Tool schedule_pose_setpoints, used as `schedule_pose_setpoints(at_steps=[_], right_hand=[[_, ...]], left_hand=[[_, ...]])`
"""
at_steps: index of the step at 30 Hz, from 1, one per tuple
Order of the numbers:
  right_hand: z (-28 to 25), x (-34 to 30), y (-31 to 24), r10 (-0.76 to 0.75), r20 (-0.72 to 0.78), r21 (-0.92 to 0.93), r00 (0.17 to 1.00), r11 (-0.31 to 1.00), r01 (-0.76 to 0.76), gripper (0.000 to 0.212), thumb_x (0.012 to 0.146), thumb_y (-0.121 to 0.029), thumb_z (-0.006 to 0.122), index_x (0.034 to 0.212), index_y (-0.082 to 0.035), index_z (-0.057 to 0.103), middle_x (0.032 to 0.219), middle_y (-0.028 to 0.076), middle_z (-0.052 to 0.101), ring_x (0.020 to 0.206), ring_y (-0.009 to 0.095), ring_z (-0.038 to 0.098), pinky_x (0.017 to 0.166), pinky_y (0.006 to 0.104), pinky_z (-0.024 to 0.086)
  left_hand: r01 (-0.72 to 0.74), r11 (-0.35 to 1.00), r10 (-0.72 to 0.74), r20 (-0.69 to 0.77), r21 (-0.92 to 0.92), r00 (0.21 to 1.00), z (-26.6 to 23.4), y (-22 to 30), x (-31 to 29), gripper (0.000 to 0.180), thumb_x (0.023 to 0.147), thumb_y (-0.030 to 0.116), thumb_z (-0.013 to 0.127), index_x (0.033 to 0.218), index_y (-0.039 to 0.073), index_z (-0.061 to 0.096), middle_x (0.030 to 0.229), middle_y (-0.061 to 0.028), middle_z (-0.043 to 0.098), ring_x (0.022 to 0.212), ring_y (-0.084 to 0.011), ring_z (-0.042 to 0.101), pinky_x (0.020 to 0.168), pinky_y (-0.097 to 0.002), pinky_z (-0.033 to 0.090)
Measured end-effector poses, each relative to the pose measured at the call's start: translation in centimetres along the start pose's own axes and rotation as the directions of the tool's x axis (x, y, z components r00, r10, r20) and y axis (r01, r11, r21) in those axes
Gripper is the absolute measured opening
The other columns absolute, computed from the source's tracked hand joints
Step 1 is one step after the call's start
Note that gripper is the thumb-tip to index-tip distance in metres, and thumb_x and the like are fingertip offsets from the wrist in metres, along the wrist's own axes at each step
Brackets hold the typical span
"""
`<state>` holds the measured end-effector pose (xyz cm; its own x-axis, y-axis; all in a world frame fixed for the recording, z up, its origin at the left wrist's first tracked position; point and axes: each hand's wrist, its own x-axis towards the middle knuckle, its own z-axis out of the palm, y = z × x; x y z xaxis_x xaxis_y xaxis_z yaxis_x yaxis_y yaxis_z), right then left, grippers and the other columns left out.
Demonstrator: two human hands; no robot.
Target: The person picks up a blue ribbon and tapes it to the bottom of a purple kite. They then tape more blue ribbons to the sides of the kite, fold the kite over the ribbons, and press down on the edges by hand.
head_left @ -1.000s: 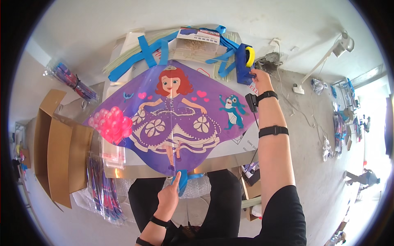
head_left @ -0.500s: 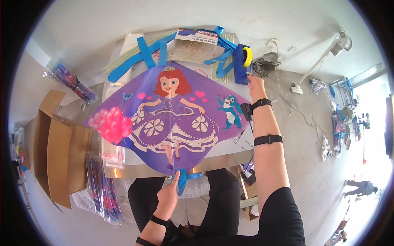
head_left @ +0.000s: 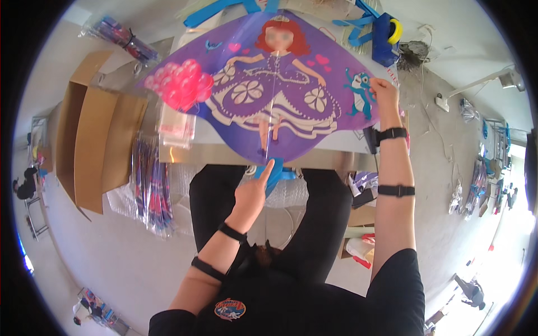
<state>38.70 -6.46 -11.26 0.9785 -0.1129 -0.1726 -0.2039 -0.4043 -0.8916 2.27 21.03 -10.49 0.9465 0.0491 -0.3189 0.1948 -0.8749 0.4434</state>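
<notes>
Cardboard box (head_left: 92,140) sits at your far left, its flaps spread. Just right of it, toward the top, note the wrapped bundle (head_left: 120,36) with a dark band around its middle; lower down, note the clear-wrapped packages (head_left: 151,187) beside the table's left end. Continue right to the table (head_left: 213,155), its metal-coloured front edge facing you. The purple sheet (head_left: 274,89), kite-shaped and printed with a red-haired figure, pink balloons and a blue animal, lies spread over the table, its rounded lower end at the front edge. Your left hand (head_left: 250,199) is at this lower end: the index finger is extended, its tip at the sheet's border, and the other fingers are curled in. A blue strip (head_left: 274,180) lies alongside the index finger; whether the curled fingers grip it cannot be told. Your right hand (head_left: 385,92) is at the sheet's right corner, beside the printed animal, fingers drawn together; whether anything is pinched there cannot be told. Above your right hand, locate the blue tape dispenser (head_left: 383,47), fitted with a yellow ring. Farther right, a rough hole (head_left: 413,51) shows in the grey wall
</notes>
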Motion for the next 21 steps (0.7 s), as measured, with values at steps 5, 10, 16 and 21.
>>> schedule_pose_setpoints(at_steps=[5, 10, 16, 21], right_hand=[[4.9, -15.7, -1.8, 0.062, 0.336, 0.189, 0.940, 0.973, -0.132, 0.016, 0.084, -0.012, 0.066, 0.095, -0.002, 0.070, 0.077, 0.000, 0.064, 0.065, 0.008, 0.056, 0.057, 0.0214, 0.043], [9.8, -25.6, 0.4, 0.213, 0.442, 0.216, 0.871, 0.918, -0.334, 0.020, 0.086, -0.009, 0.063, 0.103, 0.000, 0.068, 0.079, 0.002, 0.065, 0.064, 0.008, 0.057, 0.057, 0.0207, 0.044], [13.0, -28.1, 0.6, 0.196, 0.332, 0.113, 0.923, 0.963, -0.245, 0.026, 0.082, -0.007, 0.065, 0.106, 0.004, 0.064, 0.074, 0.005, 0.064, 0.061, 0.010, 0.061, 0.055, 0.0235, 0.047], [13.6, -28.0, 0.9, 0.173, 0.277, 0.069, 0.945, 0.978, -0.199, 0.024, 0.079, -0.005, 0.068, 0.100, 0.003, 0.062, 0.078, 0.008, 0.066, 0.061, 0.013, 0.064, 0.056, 0.0262, 0.049]], left_hand=[[-0.030, 0.998, 0.034, -0.070, 0.057, 0.997, 1.6, -1.0, -0.3, 0.081, 0.077, 0.000, 0.053, 0.148, 0.027, 0.023, 0.056, -0.0080, 0.054, 0.047, -0.0253, 0.055, 0.041, -0.0380, 0.040], [0.021, 0.998, -0.021, -0.016, 0.055, 1.000, 2.1, 0.1, 0.0, 0.082, 0.076, -0.002, 0.053, 0.147, 0.028, 0.024, 0.060, -0.0097, 0.057, 0.053, -0.0285, 0.058, 0.048, -0.0396, 0.044], [0.029, 0.992, -0.034, 0.039, 0.126, 0.999, 1.6, 0.0, 0.2, 0.084, 0.076, -0.001, 0.053, 0.148, 0.029, 0.020, 0.065, -0.0097, 0.063, 0.059, -0.0269, 0.063, 0.048, -0.0371, 0.046], [0.041, 0.995, -0.047, 0.065, 0.094, 0.997, 1.6, 0.1, 0.4, 0.081, 0.079, 0.003, 0.052, 0.148, 0.027, 0.019, 0.073, -0.0111, 0.066, 0.063, -0.0274, 0.066, 0.050, -0.0408, 0.050]])
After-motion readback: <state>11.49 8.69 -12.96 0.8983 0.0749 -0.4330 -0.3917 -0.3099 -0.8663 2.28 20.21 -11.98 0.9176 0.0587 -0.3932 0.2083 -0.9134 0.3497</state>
